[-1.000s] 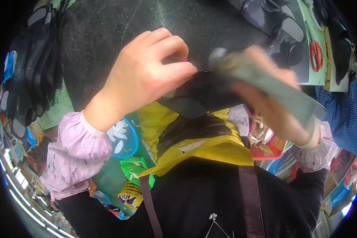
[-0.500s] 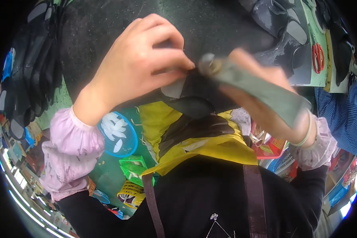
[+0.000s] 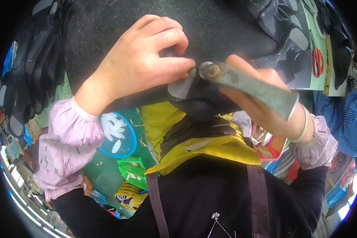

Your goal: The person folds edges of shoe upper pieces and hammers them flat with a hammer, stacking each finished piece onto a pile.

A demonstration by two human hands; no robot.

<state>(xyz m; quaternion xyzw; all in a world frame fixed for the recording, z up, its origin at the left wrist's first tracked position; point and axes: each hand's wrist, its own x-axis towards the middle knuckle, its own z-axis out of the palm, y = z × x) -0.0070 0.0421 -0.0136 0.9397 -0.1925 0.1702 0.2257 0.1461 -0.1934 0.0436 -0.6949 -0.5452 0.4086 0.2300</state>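
My left hand (image 3: 144, 63) is palm down over the dark work surface, with thumb and forefinger pinched on a black shoe upper piece (image 3: 198, 107). This piece bears a light grey patch (image 3: 180, 88) and overhangs the near edge. My right hand (image 3: 270, 75) is wrapped round a flat grey-green metal hand tool (image 3: 256, 89), whose far end carries a round, brass-coloured stud. That end lies over the black piece, just right of my left fingertips; whether it touches is hard to tell. The right fingers are partly behind the tool.
Black shoe pieces with grey patches lie at left (image 3: 27, 75) and upper right (image 3: 271, 27). Red-handled scissors (image 3: 317, 63) are at the right. Below the surface are a blue basket (image 3: 131, 144) of white pieces, a green basket (image 3: 127, 169) and a red basket (image 3: 270, 154).
The tool and my right hand were blurred by motion and are now sharper, close to the same place. My left hand keeps its pinch, and more of the grey patch shows.
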